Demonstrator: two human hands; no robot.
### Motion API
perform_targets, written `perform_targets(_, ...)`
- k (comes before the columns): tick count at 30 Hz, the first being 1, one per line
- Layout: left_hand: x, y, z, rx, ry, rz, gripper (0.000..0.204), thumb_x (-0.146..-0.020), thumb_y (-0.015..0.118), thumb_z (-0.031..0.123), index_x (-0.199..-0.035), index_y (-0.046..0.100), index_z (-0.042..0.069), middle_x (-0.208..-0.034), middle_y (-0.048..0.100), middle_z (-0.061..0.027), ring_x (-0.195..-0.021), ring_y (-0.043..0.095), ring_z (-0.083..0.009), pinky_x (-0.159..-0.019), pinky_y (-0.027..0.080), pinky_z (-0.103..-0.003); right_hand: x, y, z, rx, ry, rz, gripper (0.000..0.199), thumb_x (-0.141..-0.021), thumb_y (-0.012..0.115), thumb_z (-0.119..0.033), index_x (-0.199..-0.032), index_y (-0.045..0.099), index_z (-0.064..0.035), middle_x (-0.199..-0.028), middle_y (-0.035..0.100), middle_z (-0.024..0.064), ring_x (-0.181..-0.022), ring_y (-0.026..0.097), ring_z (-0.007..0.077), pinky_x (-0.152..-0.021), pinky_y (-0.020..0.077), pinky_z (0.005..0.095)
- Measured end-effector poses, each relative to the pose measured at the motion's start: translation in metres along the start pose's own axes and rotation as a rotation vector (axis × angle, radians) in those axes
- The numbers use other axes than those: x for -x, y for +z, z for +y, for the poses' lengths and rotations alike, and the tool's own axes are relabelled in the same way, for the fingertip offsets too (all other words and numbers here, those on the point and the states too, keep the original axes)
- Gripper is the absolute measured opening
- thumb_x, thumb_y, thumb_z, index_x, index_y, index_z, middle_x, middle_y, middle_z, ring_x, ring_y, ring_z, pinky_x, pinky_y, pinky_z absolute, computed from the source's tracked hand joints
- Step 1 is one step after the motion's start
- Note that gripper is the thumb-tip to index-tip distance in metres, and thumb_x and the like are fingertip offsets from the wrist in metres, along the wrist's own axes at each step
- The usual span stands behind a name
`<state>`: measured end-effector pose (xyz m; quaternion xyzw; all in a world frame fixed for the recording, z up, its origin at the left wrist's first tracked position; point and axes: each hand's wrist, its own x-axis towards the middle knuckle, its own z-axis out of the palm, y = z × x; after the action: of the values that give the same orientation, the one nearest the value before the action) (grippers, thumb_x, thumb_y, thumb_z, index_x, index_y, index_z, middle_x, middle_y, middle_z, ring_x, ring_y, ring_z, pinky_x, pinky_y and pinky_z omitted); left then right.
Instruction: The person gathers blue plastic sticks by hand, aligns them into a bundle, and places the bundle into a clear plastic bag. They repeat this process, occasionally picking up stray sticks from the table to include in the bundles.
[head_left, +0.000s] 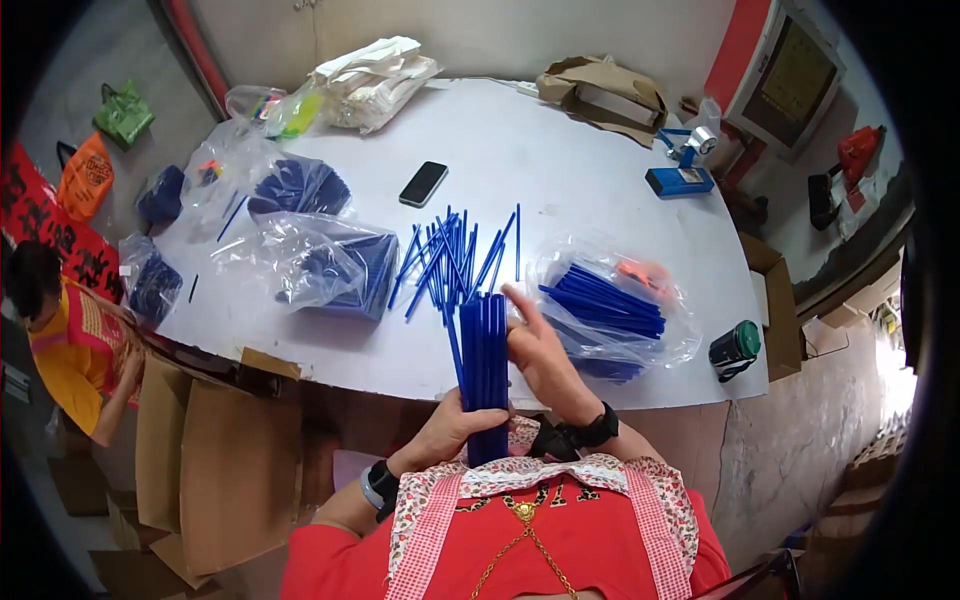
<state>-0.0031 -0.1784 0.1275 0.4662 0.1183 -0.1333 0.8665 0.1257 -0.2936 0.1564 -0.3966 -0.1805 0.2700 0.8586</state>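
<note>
My left hand (455,430) is closed around the lower part of an upright bundle of thin blue sticks (484,370), its thumb across the front. One stick leans out at the bundle's left side. My right hand (548,368) is at the bundle's right side, index finger stretched up beside the top ends; its other fingers are partly hidden. Just beyond the bundle, a loose pile of blue sticks (452,255) lies criss-crossed on the white table (500,150). To the right, more blue sticks (605,300) lie on an opened clear plastic bag (680,340).
Left of the pile are clear bags of packed blue sticks (350,270). A phone (424,184) lies behind it. A dark green lidded cup (735,350) stands by the right edge, a blue device (680,181) farther back. Another person (75,340) is at the left, near cardboard boxes (235,470).
</note>
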Motion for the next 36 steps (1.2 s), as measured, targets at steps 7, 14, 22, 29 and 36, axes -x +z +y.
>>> perform_targets(7,-0.011,-0.033,0.05,0.114,-0.028,0.058,0.053,-0.082,0.069,0.011,-0.127,0.045,-0.001,-0.105,0.063,-0.0123,-0.093,0.065,-0.0215,-0.081,0.055,-0.035,-0.047,0.004,0.024,-0.061,0.495,-0.054,0.043,-0.092,0.055,-0.023,-0.129,0.048,-0.0017,-0.117,0.061,0.0108,-0.103,0.061,0.0186,-0.094,0.0484,0.0385)
perform_targets(14,-0.002,-0.049,0.066,0.151,-0.087,0.23,0.046,-0.082,0.068,0.006,-0.123,0.05,0.0,-0.106,0.064,-0.0111,-0.093,0.065,-0.0203,-0.082,0.055,-0.034,-0.068,-0.007,0.066,-0.499,0.627,0.011,0.04,-0.095,0.051,-0.026,-0.126,0.052,-0.0007,-0.119,0.061,0.0129,-0.105,0.061,0.0232,-0.095,0.0477,0.0398)
perform_targets(22,-0.001,-0.079,0.095,0.131,-0.17,0.242,0.043,-0.082,0.068,0.004,-0.122,0.052,-0.001,-0.106,0.064,-0.0112,-0.094,0.065,-0.0204,-0.084,0.054,-0.034,-0.084,0.0,0.097,-0.641,0.575,0.011,0.042,-0.097,0.048,-0.031,-0.127,0.052,-0.0021,-0.123,0.059,0.0147,-0.113,0.058,0.0258,-0.099,0.0449,0.0433)
perform_targets(29,-0.004,-0.147,0.148,0.065,-0.328,0.222,0.046,-0.082,0.067,0.003,-0.125,0.051,0.0,-0.111,0.063,-0.012,-0.098,0.064,-0.021,-0.085,0.054,-0.035,-0.115,0.03,0.142,-0.845,0.397,0.031,0.048,-0.098,0.044,-0.036,-0.133,0.048,-0.0036,-0.13,0.054,0.0147,-0.119,0.053,0.0259,-0.103,0.0408,0.0445)
perform_targets(36,-0.018,-0.206,0.174,-0.002,-0.455,0.071,0.051,-0.082,0.066,0.001,-0.129,0.048,0.004,-0.118,0.06,-0.0118,-0.107,0.06,-0.0212,-0.092,0.05,-0.037,-0.122,0.058,0.169,-0.812,0.251,0.242,0.054,-0.099,0.04,-0.04,-0.138,0.041,-0.003,-0.136,0.049,0.0149,-0.122,0.05,0.026,-0.105,0.038,0.0445)
